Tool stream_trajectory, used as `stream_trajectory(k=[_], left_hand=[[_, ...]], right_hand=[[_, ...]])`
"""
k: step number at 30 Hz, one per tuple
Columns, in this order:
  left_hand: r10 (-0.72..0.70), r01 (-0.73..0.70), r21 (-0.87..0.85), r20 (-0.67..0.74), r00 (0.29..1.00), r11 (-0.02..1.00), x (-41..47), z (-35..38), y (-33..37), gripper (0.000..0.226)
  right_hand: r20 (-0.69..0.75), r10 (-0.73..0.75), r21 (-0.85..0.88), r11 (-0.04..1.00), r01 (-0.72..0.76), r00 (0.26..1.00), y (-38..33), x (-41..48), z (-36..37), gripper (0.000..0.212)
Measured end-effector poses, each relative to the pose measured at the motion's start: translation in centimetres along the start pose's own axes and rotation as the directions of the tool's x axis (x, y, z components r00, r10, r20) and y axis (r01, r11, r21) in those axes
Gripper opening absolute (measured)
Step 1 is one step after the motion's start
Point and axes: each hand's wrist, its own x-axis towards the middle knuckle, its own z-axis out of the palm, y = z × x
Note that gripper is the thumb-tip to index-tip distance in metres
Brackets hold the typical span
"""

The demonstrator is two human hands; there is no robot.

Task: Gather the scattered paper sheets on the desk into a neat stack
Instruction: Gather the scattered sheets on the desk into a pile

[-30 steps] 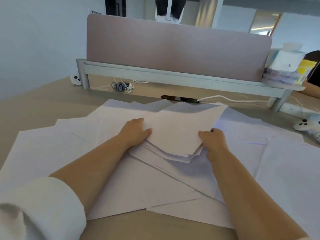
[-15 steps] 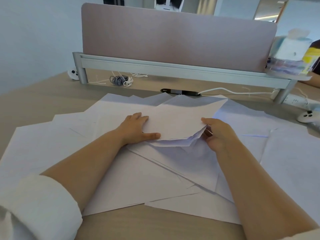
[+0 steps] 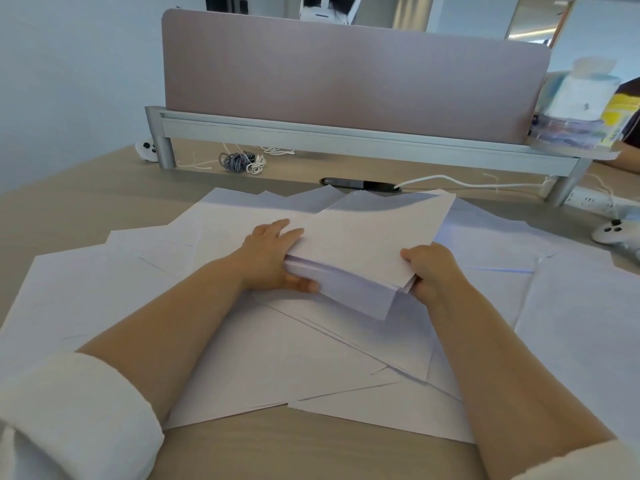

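A gathered stack (image 3: 367, 244) sits between two hands atop loose sheets (image 3: 263, 358) spread across the desk (image 3: 69, 202), before a divider panel (image 3: 346, 77)

Reaching forward, the left hand (image 3: 273, 259) and right hand (image 3: 434, 273) grip opposite sides of the stack (image 3: 363, 242).

Wearing a white top of soft, thick-looking cloth, with the left sleeve (image 3: 69, 417) rolled back into a bulky cuff near the elbow and the right sleeve (image 3: 585, 460) pushed up likewise, showing only at the frame's lower corner. Leaving both forearms bare down to the left hand (image 3: 270, 261) and right hand (image 3: 434, 271).
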Motion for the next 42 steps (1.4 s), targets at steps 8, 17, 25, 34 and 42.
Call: stream_trajectory(k=[8,17,25,34,42], left_hand=[[0.231,-0.232,-0.149,-0.023,0.973,0.961,-4.1,-6.7,3.5,0.137],[-0.175,0.188,-0.085,0.142,0.974,0.978,-2.8,-3.1,4.5,0.08],[-0.246,0.25,-0.008,0.14,0.959,0.968,0.1,-2.3,4.1,0.06],[-0.234,0.239,-0.062,0.079,0.969,0.969,0.7,-1.6,4.5,0.07],[-0.226,0.229,-0.051,0.051,0.973,0.972,0.8,-1.2,4.3,0.068]], right_hand=[[0.002,0.002,0.041,0.999,-0.002,1.0,-2.4,-5.0,-3.3,0.033],[-0.078,-0.046,-0.196,0.98,0.03,0.996,1.6,-6.5,-4.7,0.015],[-0.072,-0.003,-0.108,0.994,-0.005,0.997,0.1,-4.7,-5.0,0.025],[-0.08,0.043,-0.052,0.998,-0.047,0.996,0.1,-4.0,-4.3,0.018],[-0.076,0.097,0.04,0.995,-0.094,0.992,-0.8,-3.6,-5.1,0.009]])
